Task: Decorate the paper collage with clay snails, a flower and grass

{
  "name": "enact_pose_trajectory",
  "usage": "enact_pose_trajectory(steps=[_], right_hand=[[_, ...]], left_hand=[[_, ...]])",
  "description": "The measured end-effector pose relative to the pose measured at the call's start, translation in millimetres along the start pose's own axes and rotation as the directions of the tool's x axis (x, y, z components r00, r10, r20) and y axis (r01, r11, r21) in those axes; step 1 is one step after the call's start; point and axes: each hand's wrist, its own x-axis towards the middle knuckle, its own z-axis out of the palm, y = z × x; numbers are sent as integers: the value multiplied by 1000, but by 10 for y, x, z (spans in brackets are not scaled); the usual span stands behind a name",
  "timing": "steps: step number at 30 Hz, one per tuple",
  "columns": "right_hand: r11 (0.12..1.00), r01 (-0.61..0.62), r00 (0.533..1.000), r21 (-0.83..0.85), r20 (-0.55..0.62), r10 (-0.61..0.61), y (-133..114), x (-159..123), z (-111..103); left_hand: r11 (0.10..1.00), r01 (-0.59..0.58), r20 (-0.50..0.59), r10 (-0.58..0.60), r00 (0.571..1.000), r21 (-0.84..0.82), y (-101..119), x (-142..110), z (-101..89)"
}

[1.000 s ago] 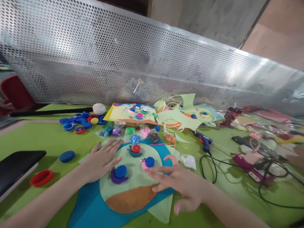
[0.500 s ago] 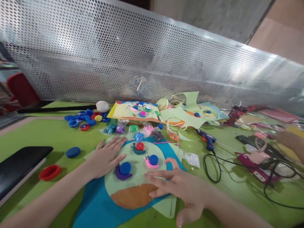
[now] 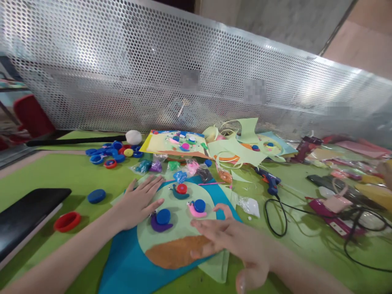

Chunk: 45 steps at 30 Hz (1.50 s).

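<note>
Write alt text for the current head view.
A person's open left hand and right hand flank a pale-green disc on blue card, bearing three cap-shelled snails. Loose caps lie beyond on the left, a glue gun on the right.

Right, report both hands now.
Left hand: open, empty, by the blue-capped purple clay snail.
Right hand: open, empty, by the blue-capped pink clay snail.

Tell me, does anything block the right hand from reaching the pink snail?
Nothing visible does: the right hand is close by, and only pale-green paper shows between its nearest fingertip and the pink snail.
</note>
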Motion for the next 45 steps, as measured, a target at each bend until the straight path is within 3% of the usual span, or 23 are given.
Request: enact_pose_trajectory(steps=[6,19,30,34,39,45], right_hand=[[999,-25,990,-41,135,30,0,6,-12],[983,6,999,-184,-30,-12,36,-12,75],[955,-62,998,-290,-3,64,22,-52,52],[954,-31,999,-297,-45,18,6,-50,-16],[983,8,994,-185,104,12,-8,2,13],[980,-47,992,-194,110,70,21,14,94]], left_hand=[[1000,-5,3,5,1000,-1,-12,3,10],[1000,-7,29,6,1000,20,-9,7,-6],[1000,8,40,-8,999,11,-4,12,1],[1000,14,43,-15,999,7,-15,19,14],[1000,4,34,-5,999,5,-24,14,13],[1000,-2,28,2,1000,6,-12,9,3]])
